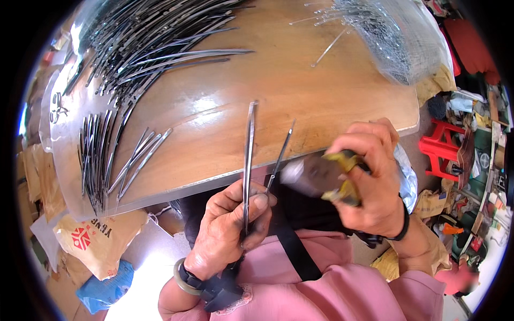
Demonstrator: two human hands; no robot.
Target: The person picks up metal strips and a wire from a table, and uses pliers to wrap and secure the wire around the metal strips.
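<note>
My left hand (229, 218) is closed around a long, thin metal strip (248, 150) that stands nearly upright by the table's front edge. A second, thinner dark metal rod (282, 152) slants up from the fingers of the same hand. To the right, my right hand (375, 174) grips pliers (316, 175) with yellow and black handles. Their jaws point left toward the rod and are smeared by motion, so whether they touch anything is unclear. Several loose strips (142, 160) and a bundle of strips (95, 166) lie on the table left of my hands.
A large heap of dark metal strips (155, 40) covers the table's (300, 80) far left. At the far right lies a clear plastic bag (393, 45) of thin metal pieces, with one loose piece (327, 49) nearby. A red stool (440, 147) and a paper bag (101, 241) flank the table.
</note>
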